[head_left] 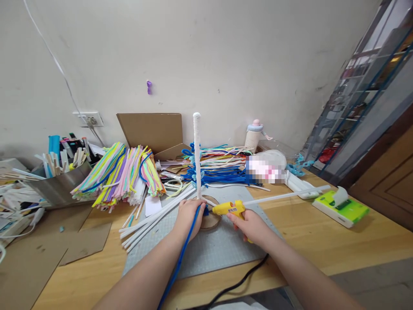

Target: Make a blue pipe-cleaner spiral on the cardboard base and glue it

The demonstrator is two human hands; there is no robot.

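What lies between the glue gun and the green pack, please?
In the head view, a glue stick reaches from the gun toward the pack, with the mat, table and a white item behind it.

The left arm (pixel 146 268) and right arm (pixel 301 265), both bare, reach forward and converge. The left hand (pixel 186 217) lies back upward, its thumb and fingers drawn together. The right hand (pixel 253 226) curls in a grip, thumb toward the left, near it but apart.
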